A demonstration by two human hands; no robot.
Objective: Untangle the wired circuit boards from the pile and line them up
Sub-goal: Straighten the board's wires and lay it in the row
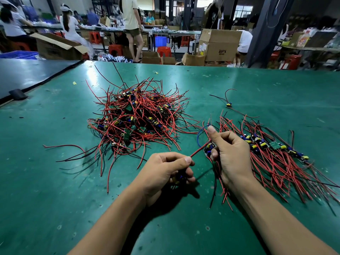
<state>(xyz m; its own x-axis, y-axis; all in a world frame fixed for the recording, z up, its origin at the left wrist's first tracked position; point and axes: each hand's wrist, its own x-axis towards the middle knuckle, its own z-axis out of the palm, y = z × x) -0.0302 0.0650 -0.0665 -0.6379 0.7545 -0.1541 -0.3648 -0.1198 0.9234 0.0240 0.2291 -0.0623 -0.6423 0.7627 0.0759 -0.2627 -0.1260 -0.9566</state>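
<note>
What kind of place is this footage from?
Most likely an electronics assembly workshop: a tangled pile of wired circuit boards on a green work table, people seated at long benches behind, and stacked cardboard boxes on the floor.

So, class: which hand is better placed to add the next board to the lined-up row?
Right. The right hand grips a board just beside the row; the left hand, pinching its red wire, sits farther away.
</note>
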